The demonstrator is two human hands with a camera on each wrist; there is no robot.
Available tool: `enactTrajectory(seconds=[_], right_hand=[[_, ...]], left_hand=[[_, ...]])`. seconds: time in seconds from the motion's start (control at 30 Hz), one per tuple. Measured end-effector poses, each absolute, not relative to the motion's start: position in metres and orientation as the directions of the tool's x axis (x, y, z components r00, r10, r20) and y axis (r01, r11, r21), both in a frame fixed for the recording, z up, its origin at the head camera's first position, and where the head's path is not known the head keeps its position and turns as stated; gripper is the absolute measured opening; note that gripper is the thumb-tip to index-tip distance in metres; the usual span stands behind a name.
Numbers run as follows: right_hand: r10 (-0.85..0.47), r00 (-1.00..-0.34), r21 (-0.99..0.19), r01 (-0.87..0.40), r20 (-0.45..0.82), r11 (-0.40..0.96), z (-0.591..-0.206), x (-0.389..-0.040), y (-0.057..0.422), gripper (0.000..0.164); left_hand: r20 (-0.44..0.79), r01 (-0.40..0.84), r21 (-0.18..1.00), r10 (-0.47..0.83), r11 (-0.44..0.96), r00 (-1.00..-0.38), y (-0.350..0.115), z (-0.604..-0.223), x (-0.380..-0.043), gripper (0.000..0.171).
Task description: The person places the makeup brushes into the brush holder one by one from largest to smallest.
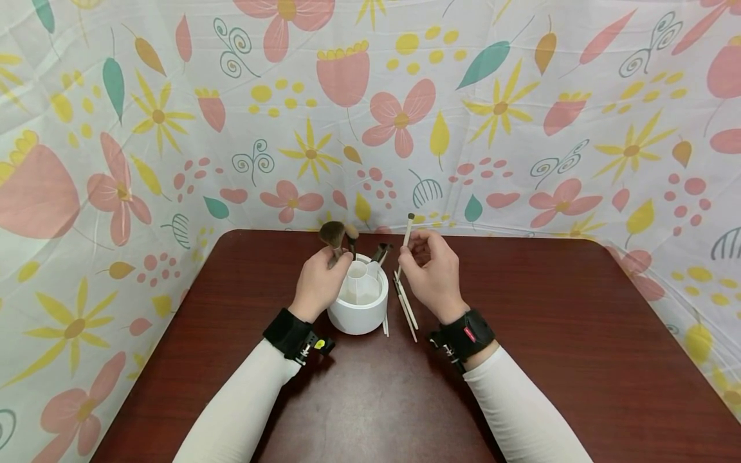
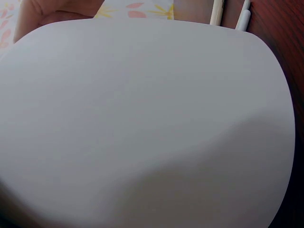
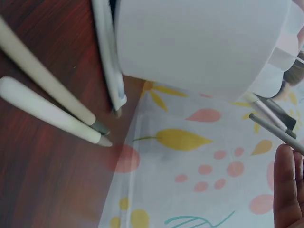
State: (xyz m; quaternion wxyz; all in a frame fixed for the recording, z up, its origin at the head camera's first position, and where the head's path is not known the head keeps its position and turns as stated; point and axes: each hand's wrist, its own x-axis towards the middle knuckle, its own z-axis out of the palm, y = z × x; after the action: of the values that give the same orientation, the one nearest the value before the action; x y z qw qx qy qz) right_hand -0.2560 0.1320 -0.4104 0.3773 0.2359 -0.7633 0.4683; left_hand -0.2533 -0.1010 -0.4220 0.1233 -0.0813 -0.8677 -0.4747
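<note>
A round white brush holder (image 1: 357,315) with inner compartments stands on the table; its wall fills most of the left wrist view. My left hand (image 1: 317,286) is at the holder's left side, its thumb and finger around a fluffy makeup brush (image 1: 332,233); the other fingers are partly hidden. Beside the thumb, a smaller tan-tipped brush (image 1: 351,231) points up. To the right of the holder, my right hand (image 1: 433,273) pinches a thin light-handled makeup brush (image 1: 408,233), its small dark tip upward. That brush's handle end (image 3: 266,124) shows in the right wrist view.
Light-handled brushes (image 1: 408,308) lie on the table between the holder and my right hand. White handles (image 1: 386,326) stick out beside the holder's base. More brushes (image 1: 381,252) lean at its back right rim. A flowered cloth (image 1: 399,173) hangs behind the brown table (image 1: 556,321).
</note>
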Motion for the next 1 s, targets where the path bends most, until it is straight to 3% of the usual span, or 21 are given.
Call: enactTrajectory(seconds=[0.37,1.0], right_hand=[[-0.029,-0.535,-0.484,-0.784,0.844,0.390,-0.376,-0.227,0.112,0.022],[-0.116,-0.563,-0.497,-0.794,0.818,0.350,-0.376,-0.220,0.108,0.023]], left_hand=[[0.304,0.269,0.804,0.023,0.530,-0.952,-0.102,-0.423,-0.254,0.037],[0.289,0.265,0.813,0.035,0.519,-0.957,-0.101,-0.422,-0.253,0.036]])
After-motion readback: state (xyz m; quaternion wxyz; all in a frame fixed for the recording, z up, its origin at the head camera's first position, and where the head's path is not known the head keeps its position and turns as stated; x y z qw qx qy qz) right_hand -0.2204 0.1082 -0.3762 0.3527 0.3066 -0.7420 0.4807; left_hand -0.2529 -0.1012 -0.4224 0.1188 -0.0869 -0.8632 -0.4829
